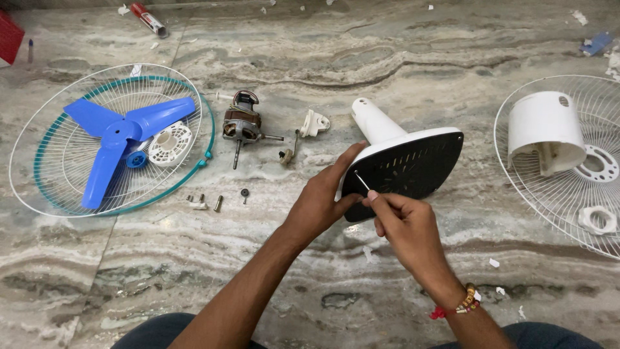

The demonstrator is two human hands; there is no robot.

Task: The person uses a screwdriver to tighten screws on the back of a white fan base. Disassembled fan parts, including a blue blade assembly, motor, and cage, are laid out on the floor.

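A white fan base (413, 161) lies tipped on its side on the marble floor, its black underside facing me. My left hand (323, 197) steadies the base's left edge, thumb on the black plate. My right hand (403, 223) pinches a thin metal screwdriver (361, 181) whose tip touches the black plate near its left corner.
A wire grille (39, 161) at left carries a blue three-blade fan blade (123, 139) and a white round cap (169, 145). A motor (241, 124), a white bracket (314, 123) and loose screws (216, 201) lie in the middle. Another grille (568, 200) at right holds a white motor housing (544, 129).
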